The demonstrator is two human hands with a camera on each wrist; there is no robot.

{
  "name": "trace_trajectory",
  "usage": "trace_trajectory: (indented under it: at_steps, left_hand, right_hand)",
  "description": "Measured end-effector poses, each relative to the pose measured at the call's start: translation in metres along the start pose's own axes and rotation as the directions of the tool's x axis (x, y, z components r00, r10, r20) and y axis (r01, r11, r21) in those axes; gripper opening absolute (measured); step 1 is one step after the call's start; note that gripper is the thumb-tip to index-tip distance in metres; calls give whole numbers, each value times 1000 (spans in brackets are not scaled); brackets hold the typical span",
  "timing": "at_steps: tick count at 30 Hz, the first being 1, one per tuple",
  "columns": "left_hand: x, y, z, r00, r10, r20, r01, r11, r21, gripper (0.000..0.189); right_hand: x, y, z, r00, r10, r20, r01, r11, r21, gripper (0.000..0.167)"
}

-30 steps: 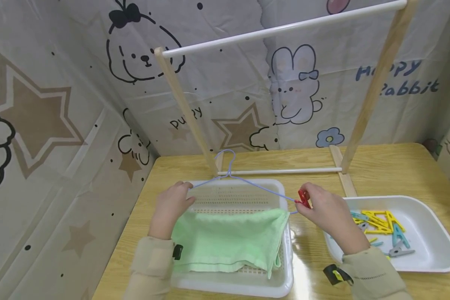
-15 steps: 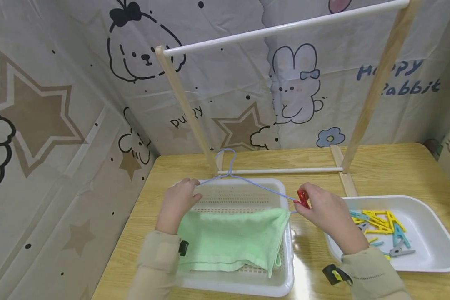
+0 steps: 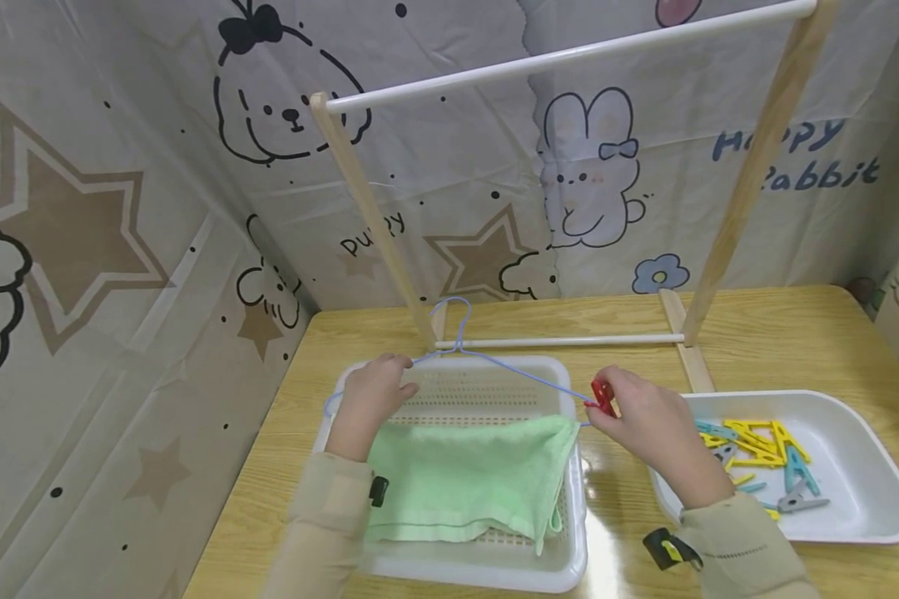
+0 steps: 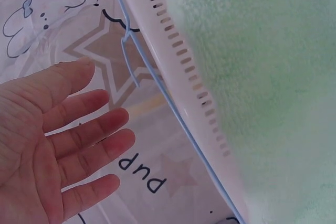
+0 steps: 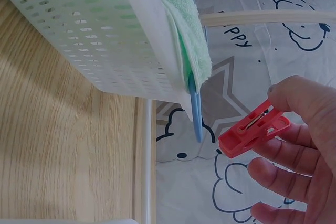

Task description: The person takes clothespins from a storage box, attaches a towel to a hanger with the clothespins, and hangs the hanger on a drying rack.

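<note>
A light green towel (image 3: pixel 464 478) lies folded over the blue wire hanger (image 3: pixel 524 371), which rests across a white plastic basket (image 3: pixel 562 574). Between thumb and forefinger, my right hand (image 3: pixel 648 424) pinches a red clothespin (image 3: pixel 603 399) near the hanger's right end. In the right wrist view a gap separates the clothespin (image 5: pixel 249 134) from the hanger tip (image 5: pixel 196 119). My left hand (image 3: pixel 370 403) is over the basket's left side by the hanger's left arm. The left wrist view shows this hand (image 4: pixel 68 135) with fingers spread loosely and nothing in them.
Behind the basket stands a wooden rack with a white top bar (image 3: pixel 569 56) and a lower bar (image 3: pixel 569 342). A white tray (image 3: pixel 854 466) with yellow, teal and grey clothespins (image 3: pixel 757 445) is at the right on the wooden table (image 3: pixel 614 532).
My left hand has shifted right over the basket, and the hanger's left end now shows behind it. The right hand with the red clothespin has hardly moved.
</note>
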State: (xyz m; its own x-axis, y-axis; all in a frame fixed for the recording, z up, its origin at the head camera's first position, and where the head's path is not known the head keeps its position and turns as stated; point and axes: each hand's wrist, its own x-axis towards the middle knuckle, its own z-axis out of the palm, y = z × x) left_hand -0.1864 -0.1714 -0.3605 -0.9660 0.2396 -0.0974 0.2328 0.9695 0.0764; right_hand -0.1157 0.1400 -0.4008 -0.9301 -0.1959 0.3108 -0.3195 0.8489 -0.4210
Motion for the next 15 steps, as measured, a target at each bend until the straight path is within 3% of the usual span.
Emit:
trace_trajectory:
  at_steps: [15]
  left_hand:
    - [6, 13, 4, 999, 30, 11, -31, 1000, 2, 36]
  right_hand:
    - [0, -2, 0, 1000, -11, 3, 11, 1000, -15, 22]
